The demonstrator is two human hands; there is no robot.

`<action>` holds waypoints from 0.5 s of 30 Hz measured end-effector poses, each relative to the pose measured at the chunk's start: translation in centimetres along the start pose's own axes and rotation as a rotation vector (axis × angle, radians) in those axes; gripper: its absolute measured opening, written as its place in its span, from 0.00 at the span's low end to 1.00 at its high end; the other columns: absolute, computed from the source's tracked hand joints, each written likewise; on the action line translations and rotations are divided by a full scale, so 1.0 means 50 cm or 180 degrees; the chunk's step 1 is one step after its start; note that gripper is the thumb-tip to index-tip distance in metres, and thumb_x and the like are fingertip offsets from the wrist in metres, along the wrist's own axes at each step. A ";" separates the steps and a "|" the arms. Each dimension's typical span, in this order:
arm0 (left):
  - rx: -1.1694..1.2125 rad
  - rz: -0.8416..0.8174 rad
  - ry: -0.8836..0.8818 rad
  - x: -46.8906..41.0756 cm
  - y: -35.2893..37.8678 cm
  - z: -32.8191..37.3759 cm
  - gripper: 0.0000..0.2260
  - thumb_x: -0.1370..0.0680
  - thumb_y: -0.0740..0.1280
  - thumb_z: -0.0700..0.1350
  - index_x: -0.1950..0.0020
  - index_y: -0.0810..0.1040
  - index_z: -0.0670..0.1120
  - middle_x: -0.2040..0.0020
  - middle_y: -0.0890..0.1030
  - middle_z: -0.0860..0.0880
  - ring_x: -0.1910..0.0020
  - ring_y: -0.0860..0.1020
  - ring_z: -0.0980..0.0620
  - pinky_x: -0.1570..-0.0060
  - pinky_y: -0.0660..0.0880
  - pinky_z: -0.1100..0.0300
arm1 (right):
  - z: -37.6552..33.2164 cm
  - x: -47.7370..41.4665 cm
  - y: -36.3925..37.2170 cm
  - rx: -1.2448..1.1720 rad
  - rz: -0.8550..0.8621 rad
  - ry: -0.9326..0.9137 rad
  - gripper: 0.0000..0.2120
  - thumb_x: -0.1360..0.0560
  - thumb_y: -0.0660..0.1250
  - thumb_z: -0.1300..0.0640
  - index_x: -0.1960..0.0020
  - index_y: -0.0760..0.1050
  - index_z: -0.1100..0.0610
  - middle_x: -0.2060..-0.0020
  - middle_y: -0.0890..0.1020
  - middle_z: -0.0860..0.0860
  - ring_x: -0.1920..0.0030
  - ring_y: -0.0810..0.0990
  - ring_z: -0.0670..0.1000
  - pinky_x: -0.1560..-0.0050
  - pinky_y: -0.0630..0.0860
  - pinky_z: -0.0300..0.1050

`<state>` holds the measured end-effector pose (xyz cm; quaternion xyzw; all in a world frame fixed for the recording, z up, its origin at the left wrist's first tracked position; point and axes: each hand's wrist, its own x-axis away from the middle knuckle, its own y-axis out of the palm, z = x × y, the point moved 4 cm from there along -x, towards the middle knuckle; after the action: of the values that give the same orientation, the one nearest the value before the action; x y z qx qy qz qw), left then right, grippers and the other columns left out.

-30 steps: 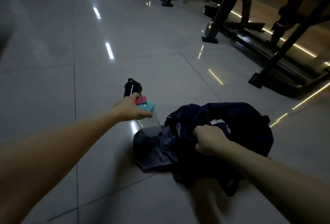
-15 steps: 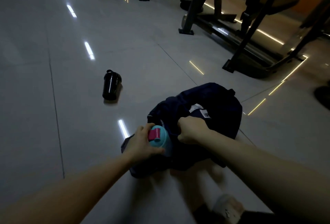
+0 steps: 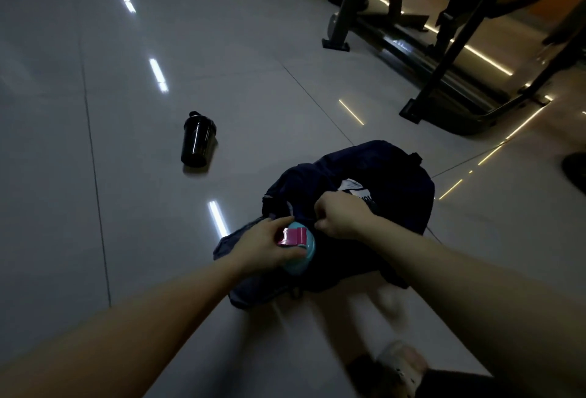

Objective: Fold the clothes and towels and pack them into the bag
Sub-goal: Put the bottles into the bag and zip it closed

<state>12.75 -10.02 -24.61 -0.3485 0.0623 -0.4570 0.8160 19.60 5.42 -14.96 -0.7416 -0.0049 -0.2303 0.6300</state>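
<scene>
A dark navy bag (image 3: 390, 172) lies on the tiled floor in front of me, its mouth held open. Inside it shows a folded cloth with a white patch (image 3: 352, 186). My right hand (image 3: 341, 216) pinches the bag's opening edge and lifts it. My left hand (image 3: 264, 247) grips a bottle with a teal lid and pink clasp (image 3: 296, 247) by its top. The bottle's body is sunk into the bag's near side and hidden. A grey fabric piece (image 3: 234, 239) lies under the bag's left edge.
A black shaker cup (image 3: 197, 139) stands on the floor to the far left of the bag. Black gym machine frames (image 3: 444, 58) stand at the back right. A foot in a sandal (image 3: 399, 366) shows at the bottom.
My left hand carried the teal-lidded bottle from beside the black cup over to the bag and lowered it in. My right hand kept hold of the bag's opening.
</scene>
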 end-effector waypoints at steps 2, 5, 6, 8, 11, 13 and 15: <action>-0.0098 0.0229 -0.0100 -0.007 -0.001 0.028 0.35 0.33 0.74 0.69 0.30 0.74 0.56 0.42 0.80 0.54 0.45 0.79 0.54 0.44 0.79 0.52 | 0.027 0.008 -0.004 -0.0259 -0.0007 -0.0028 0.10 0.24 0.70 0.51 0.64 0.75 0.50 0.66 0.78 0.47 0.61 0.78 0.50 0.60 0.76 0.46; -0.0231 0.0507 -0.0475 -0.009 0.017 0.058 0.31 0.34 0.74 0.70 0.41 0.74 0.51 0.49 0.81 0.53 0.51 0.80 0.51 0.51 0.79 0.53 | 0.057 0.023 0.011 -0.0422 0.0044 0.0011 0.13 0.23 0.70 0.49 0.65 0.73 0.48 0.67 0.77 0.46 0.64 0.76 0.46 0.63 0.72 0.45; -0.0147 0.0501 -0.0575 -0.009 0.027 0.060 0.31 0.34 0.75 0.69 0.42 0.73 0.50 0.50 0.80 0.52 0.51 0.80 0.50 0.53 0.78 0.54 | 0.065 0.026 0.015 -0.0429 0.0067 0.0036 0.13 0.23 0.70 0.48 0.65 0.73 0.47 0.67 0.78 0.46 0.64 0.76 0.46 0.63 0.72 0.45; 0.0447 0.0231 -0.0628 -0.015 0.045 0.053 0.27 0.33 0.77 0.63 0.43 0.75 0.50 0.50 0.81 0.53 0.51 0.80 0.52 0.54 0.78 0.55 | 0.079 0.027 0.017 -0.0415 0.0076 0.0096 0.12 0.24 0.70 0.48 0.65 0.74 0.47 0.67 0.78 0.46 0.64 0.76 0.46 0.63 0.72 0.45; 0.1691 -0.0314 -0.0629 -0.019 0.046 0.030 0.21 0.29 0.79 0.50 0.38 0.79 0.48 0.46 0.84 0.49 0.50 0.83 0.53 0.45 0.81 0.53 | 0.094 0.023 0.014 -0.0681 -0.0046 0.0051 0.11 0.24 0.71 0.49 0.63 0.77 0.49 0.65 0.80 0.47 0.63 0.77 0.46 0.62 0.73 0.45; 0.1811 -0.0298 -0.0639 -0.019 0.048 0.023 0.19 0.27 0.78 0.46 0.39 0.78 0.48 0.46 0.84 0.49 0.49 0.83 0.52 0.45 0.81 0.55 | 0.093 0.022 0.014 -0.0993 -0.0153 -0.0080 0.10 0.24 0.71 0.51 0.62 0.79 0.52 0.66 0.79 0.47 0.65 0.76 0.43 0.63 0.71 0.40; 0.1601 -0.0012 -0.0704 -0.023 0.055 0.023 0.17 0.27 0.77 0.50 0.41 0.78 0.51 0.47 0.83 0.50 0.48 0.82 0.51 0.45 0.80 0.54 | 0.086 0.022 0.008 -0.1267 -0.0196 -0.0217 0.10 0.23 0.71 0.54 0.62 0.78 0.55 0.69 0.76 0.47 0.70 0.73 0.39 0.67 0.67 0.33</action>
<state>14.50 -7.57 -25.73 -0.1829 -0.1433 -0.4188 0.8778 22.16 9.07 -15.37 -0.8584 -0.0033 -0.2206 0.4632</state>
